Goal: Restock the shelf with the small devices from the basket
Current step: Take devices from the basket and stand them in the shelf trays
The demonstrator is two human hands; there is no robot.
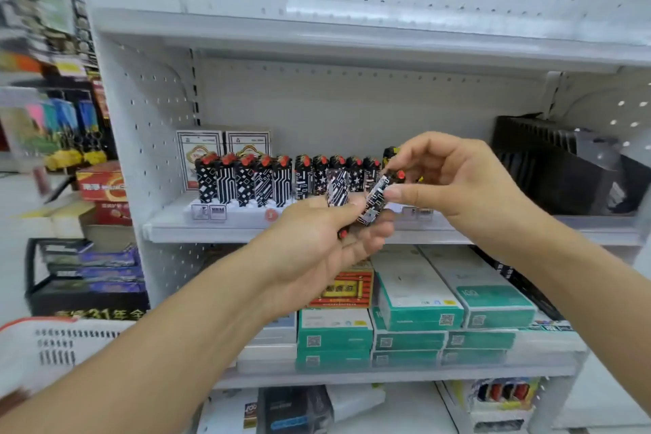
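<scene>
Devices point(355, 203) in both hands (patterned)

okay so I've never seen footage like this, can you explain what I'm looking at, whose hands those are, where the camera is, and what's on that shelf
One picture, from a camera worn on a person's head, looking down at their own bare hands in a shop. The left hand grips a few small black-and-white patterned devices with red tops. The right hand pinches one of these devices, apparently taking it from the left. Behind them, on the white metal shelf, a row of matching devices stands upright in a white display tray. A black slatted plastic basket sits at the shelf's right end. Teal and white boxes fill the shelf below.
</scene>
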